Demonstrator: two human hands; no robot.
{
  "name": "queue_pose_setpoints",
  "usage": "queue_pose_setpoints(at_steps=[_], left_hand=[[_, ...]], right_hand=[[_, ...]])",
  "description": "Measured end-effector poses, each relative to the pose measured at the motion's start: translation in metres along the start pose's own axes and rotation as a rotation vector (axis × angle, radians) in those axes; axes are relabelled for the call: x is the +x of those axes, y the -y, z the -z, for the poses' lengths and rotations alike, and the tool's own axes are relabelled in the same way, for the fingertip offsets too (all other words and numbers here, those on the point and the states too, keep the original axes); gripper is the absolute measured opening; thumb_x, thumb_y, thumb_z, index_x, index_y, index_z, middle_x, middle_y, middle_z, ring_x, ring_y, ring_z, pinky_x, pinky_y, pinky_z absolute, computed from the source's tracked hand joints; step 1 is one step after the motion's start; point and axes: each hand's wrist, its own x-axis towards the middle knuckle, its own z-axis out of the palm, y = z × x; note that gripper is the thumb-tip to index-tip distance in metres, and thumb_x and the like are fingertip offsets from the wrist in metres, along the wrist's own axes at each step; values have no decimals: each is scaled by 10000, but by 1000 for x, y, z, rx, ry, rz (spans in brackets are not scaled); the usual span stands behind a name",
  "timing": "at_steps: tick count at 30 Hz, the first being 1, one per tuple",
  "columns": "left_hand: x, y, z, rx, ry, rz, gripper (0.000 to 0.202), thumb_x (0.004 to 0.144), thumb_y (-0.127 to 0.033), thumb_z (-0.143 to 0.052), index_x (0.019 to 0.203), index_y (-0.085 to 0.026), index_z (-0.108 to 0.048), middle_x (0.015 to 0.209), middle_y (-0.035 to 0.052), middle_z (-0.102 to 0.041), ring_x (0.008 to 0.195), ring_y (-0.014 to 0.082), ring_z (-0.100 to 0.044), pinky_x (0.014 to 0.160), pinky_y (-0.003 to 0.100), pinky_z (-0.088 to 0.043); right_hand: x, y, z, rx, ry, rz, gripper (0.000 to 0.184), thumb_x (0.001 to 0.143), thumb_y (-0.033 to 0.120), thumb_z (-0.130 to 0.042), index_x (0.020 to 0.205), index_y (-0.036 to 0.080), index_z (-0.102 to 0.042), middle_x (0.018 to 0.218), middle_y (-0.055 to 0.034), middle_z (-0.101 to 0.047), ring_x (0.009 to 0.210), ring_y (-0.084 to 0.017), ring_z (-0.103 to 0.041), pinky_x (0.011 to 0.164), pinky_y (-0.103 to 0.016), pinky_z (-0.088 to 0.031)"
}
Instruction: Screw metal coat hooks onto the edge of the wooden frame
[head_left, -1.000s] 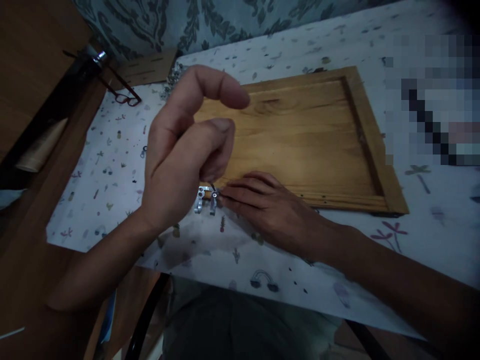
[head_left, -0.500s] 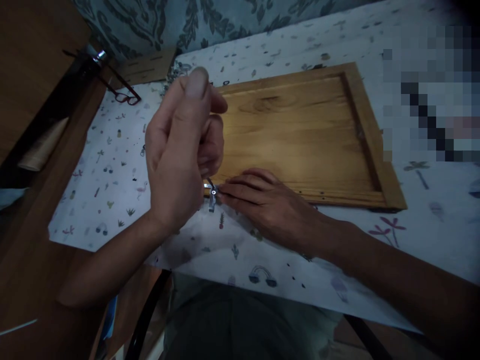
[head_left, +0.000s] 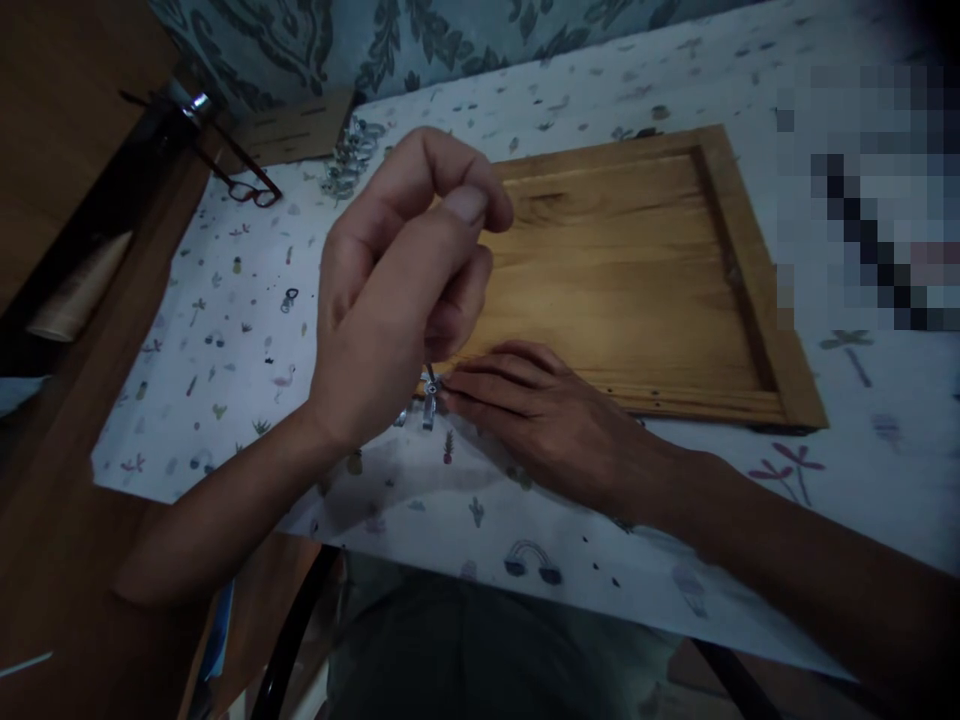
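A wooden framed panel (head_left: pixel 637 270) lies flat on a patterned white cloth (head_left: pixel 225 340). A small metal bracket (head_left: pixel 428 408) with a screw sits at the panel's near left corner. My left hand (head_left: pixel 390 300) is closed above it around a thin screwdriver, of which only the dark tip (head_left: pixel 430 373) shows, resting on the screw. My right hand (head_left: pixel 540 420) lies flat with its fingers stretched out, fingertips pressed against the bracket and the panel's near edge.
Red-framed glasses (head_left: pixel 251 193) lie at the cloth's far left. A pile of metal fittings (head_left: pixel 349 160) sits behind the panel's left end, and a single small fitting (head_left: pixel 290 298) lies on the cloth. A brown board (head_left: pixel 300 130) leans at the back. The table edge runs close to my lap.
My left hand has twisted around the screwdriver, its fingers curling and shifting back and forth above the screw. My right hand has stayed flat in the same place.
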Motion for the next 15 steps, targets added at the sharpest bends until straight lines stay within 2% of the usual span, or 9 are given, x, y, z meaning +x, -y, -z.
queue_pose_setpoints(at_steps=[3, 7, 14, 15], left_hand=[[-1, -3, 0, -7, 12, 10, 221, 892, -114, -455, 704, -179, -551, 531, -48, -322, 345, 42, -269, 340, 200, -189], [-3, -6, -1, -9, 26, 86, 216, 898, -74, -427, 731, -153, -539, 587, -39, -403, 356, 17, -306, 368, 156, -221], [-4, -13, 2, -23, 105, 90, 235, 922, -57, -426, 745, -149, -552, 459, -79, -303, 353, 33, -260, 371, 139, -224], [-5, -16, 6, -30, 47, 80, 260, 915, -35, -426, 722, -147, -559, 452, -81, -290, 340, 31, -239, 357, 140, -224]], right_hand=[[-1, 0, -1, 3, -5, 9, 320, 968, 99, -420, 1218, 65, -617, 1240, -106, -680, 1149, -275, -565, 982, -486, -465], [-1, -1, -1, -2, 6, -1, 328, 974, 113, -416, 1242, 95, -604, 1255, -99, -673, 1186, -264, -542, 1000, -487, -452], [-3, -2, -3, 4, 4, -4, 328, 972, 104, -423, 1251, 81, -596, 1276, -91, -662, 1190, -262, -528, 1021, -471, -424], [-3, -2, -3, 6, -2, -4, 328, 975, 107, -420, 1251, 81, -596, 1275, -90, -663, 1183, -260, -530, 1019, -469, -424]])
